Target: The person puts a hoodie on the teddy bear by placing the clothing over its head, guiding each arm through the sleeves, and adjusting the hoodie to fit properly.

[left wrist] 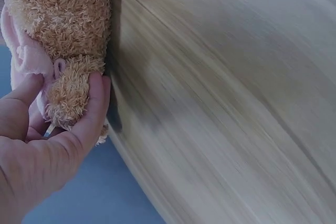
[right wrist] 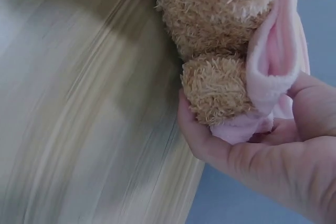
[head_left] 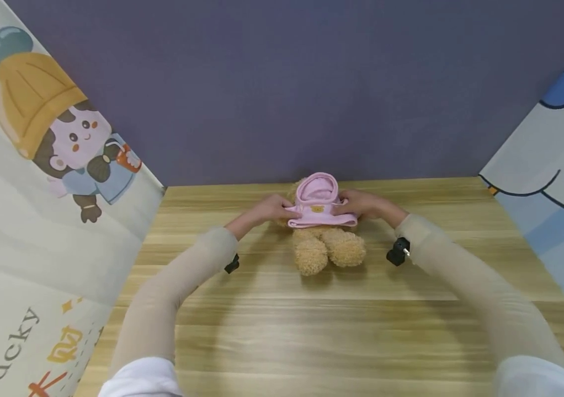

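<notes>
A tan plush bear (head_left: 312, 255) lies on the table with its legs toward me. Over its upper body and head is a small pink hoodie (head_left: 324, 219) with a yellow patch; the hood covers most of the head. My left hand (head_left: 273, 209) pinches the garment's side, and in the left wrist view its fingers curl around the bear's arm (left wrist: 71, 90). On the other side my right hand (head_left: 365, 204) grips the pink cloth by thumb and fingers. Its fingers pass behind the other arm (right wrist: 218, 87) in the right wrist view. The bear's face is hidden.
The wood-grain table (head_left: 302, 336) stretches toward me in front of the bear. A dark purple-grey panel (head_left: 282, 88) rises behind the table's far edge. Printed curtains hang at the left (head_left: 78, 242) and right (head_left: 535, 149). A black wrist camera (head_left: 398, 252) sits under the right forearm.
</notes>
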Motion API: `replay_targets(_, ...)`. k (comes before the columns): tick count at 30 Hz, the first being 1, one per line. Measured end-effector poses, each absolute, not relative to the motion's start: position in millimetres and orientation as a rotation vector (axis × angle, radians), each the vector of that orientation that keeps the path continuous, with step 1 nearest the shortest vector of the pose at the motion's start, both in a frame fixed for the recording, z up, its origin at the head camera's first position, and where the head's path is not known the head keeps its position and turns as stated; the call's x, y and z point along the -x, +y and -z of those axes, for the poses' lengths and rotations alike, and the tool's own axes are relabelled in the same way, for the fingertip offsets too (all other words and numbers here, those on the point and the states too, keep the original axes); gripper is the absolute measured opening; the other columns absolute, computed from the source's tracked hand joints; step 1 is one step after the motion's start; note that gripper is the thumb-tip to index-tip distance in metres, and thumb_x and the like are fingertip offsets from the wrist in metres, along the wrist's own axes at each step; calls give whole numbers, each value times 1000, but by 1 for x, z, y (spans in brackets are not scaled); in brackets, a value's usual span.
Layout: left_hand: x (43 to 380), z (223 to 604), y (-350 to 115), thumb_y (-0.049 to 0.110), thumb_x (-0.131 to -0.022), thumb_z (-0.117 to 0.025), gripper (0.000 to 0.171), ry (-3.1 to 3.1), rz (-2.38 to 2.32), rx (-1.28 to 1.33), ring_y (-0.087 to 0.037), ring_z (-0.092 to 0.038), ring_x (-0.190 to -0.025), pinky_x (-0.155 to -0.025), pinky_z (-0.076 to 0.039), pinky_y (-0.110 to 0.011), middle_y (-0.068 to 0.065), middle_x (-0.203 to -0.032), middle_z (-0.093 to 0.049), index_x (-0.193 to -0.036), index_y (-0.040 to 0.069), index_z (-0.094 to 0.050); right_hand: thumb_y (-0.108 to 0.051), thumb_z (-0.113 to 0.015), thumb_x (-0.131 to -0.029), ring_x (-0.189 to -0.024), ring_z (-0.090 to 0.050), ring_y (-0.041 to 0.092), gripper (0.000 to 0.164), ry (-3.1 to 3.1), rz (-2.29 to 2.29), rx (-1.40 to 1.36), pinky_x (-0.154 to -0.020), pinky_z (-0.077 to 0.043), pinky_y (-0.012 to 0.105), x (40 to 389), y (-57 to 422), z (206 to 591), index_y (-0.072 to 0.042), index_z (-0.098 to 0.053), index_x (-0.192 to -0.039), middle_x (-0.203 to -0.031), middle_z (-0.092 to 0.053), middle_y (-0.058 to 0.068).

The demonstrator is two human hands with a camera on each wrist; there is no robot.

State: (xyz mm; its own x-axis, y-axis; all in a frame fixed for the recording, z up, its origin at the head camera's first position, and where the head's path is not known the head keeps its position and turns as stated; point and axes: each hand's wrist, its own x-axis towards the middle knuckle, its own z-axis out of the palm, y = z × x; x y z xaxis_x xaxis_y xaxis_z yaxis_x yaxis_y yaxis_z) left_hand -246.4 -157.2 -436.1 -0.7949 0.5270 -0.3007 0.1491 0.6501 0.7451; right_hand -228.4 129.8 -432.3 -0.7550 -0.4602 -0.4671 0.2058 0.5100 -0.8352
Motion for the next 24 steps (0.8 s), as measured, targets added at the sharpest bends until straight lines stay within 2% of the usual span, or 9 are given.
replay_targets(5,247,433,-134,32,-92,-77,48,2381,-971,-600,-8,-27,-52,-53,-27,-24,7,-54,-32,-58,16,-47,-18,-60,-103,-77,-62,14,57,2103,1244,196,-70,-56,38,220,151,428,5,-32,-147,-95,-58,7)
replay_targets(11,243,436,-119,30,-92,-78,50,2376,-989,-611,-7,-25,-50,-51,-25,-23,7,-52,-31,-57,16,-44,-21,-61,-103,-82,-59,15,54,2138,1195,196,-71,-56,38,209,166,426,4,-35,-143,-103,-54,11)
replay_targets(15,238,440,-113,31,-92,-78,49,2336,-1017,-628,-7,-25,-51,-51,-25,-23,7,-53,-31,-58,17,-44,-22,-61,-103,-79,-62,16,52,2128,1170,186,-72,-57,43,201,176,427,3,-36,-141,-99,-57,10)
replay_targets(19,239,441,-112,31,-92,-78,49,2310,-1042,-649,-7,-25,-50,-50,-25,-23,8,-53,-31,-58,17,-45,-22,-62,-102,-74,-64,15,51,2120,1186,195,-68,-57,39,200,180,428,3,-37,-138,-91,-61,6)
replay_targets(21,241,442,-114,32,-92,-78,49,2308,-1041,-643,-7,-25,-50,-50,-26,-23,7,-53,-31,-59,15,-45,-22,-61,-103,-74,-64,15,53,2106,1206,218,-67,-57,38,201,179,428,3,-35,-142,-90,-62,6)
replay_targets(23,243,440,-118,32,-92,-77,46,2314,-1000,-651,-9,-28,-53,-53,-27,-25,3,-57,-34,-64,8,-49,-22,-59,-104,-73,-65,19,55,2130,1183,265,-69,-58,42,200,176,426,4,-33,-146,-91,-64,12)
replay_targets(24,243,438,-120,32,-92,-77,40,2335,-965,-664,-9,-35,-56,-55,-33,-24,1,-61,-44,-70,6,-57,-21,-58,-105,-75,-65,21,57,2176,1150,334,-70,-58,41,201,175,425,7,-32,-147,-93,-65,15)
